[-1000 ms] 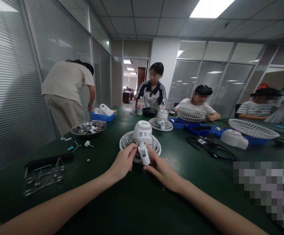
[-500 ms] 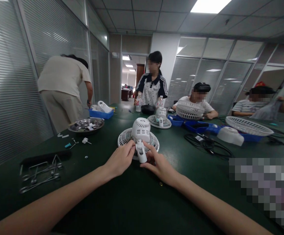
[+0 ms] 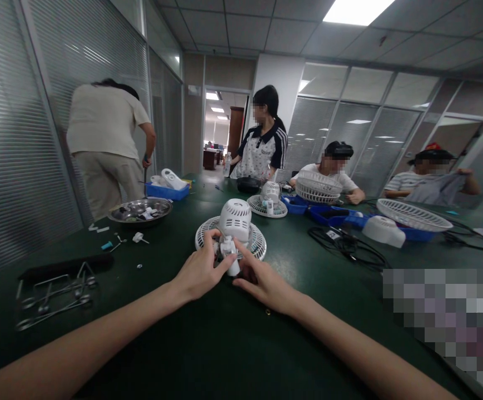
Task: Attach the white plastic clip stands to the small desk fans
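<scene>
In front of me a white fan head lies face down, with its round grille (image 3: 259, 244) on the table and the slotted motor housing (image 3: 235, 216) on top. A white fan neck (image 3: 233, 268) sticks out from the housing toward me. My left hand (image 3: 199, 272) is closed on the neck from the left, thumb across its front and index finger near the joint. On the right, my right hand (image 3: 264, 278) holds the neck with its index finger on the upper side and its thumb by the lower end. Its other fingers are curled and partly hidden.
A metal bowl (image 3: 141, 214) of small parts and a wire stand (image 3: 58, 294) are at left. Beyond are a second fan head (image 3: 271, 191) and a blue bin (image 3: 168, 191). Black cables (image 3: 345, 244) and a white cover (image 3: 383, 231) lie right. Several people are around the table.
My left thumb has come over onto the front of the neck, and its fingers have shifted at the joint. Across the table, a standing person has turned and moved a bottle to the left.
</scene>
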`<state>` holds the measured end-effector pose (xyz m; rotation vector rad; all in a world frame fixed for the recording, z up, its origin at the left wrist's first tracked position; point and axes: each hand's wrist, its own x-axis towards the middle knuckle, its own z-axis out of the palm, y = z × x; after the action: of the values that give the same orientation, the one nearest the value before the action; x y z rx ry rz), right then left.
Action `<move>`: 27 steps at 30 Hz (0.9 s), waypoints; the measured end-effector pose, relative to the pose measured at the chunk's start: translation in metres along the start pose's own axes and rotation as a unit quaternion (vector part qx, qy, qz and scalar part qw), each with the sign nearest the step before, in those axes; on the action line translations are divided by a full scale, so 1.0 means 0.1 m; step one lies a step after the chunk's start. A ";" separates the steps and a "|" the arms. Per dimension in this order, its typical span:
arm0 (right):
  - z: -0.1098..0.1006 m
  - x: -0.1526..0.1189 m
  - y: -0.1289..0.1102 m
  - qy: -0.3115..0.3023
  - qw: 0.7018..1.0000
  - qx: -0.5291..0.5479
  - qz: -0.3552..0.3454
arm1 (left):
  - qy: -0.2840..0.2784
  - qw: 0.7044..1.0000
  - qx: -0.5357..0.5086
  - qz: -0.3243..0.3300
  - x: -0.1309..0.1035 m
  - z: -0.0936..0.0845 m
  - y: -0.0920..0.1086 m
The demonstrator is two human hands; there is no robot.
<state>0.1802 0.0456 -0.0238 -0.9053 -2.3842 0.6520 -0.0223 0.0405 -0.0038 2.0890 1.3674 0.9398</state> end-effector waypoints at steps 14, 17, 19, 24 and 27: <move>-0.32 -0.22 -0.20 -0.136 0.938 -0.307 -0.083 | 0.113 0.989 0.094 -0.023 0.23 -0.18 -0.42; -0.24 -0.21 -0.16 -0.142 0.919 -0.347 -0.120 | 0.130 0.990 0.054 -0.024 0.29 -0.21 -0.48; -0.20 -0.20 -0.15 -0.139 0.913 -0.361 -0.130 | 0.138 0.989 0.026 -0.036 0.31 -0.21 -0.50; -0.15 -0.21 -0.11 -0.123 0.911 -0.369 -0.137 | 0.132 0.988 -0.038 -0.075 0.34 -0.21 -0.55; -0.13 -0.21 -0.08 -0.112 0.917 -0.360 -0.132 | 0.138 0.986 -0.055 -0.070 0.34 -0.21 -0.57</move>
<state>0.1983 0.0290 -0.0153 -0.7723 -2.9391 -0.2797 -0.0634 0.0947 -0.0201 1.8054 1.5360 1.2504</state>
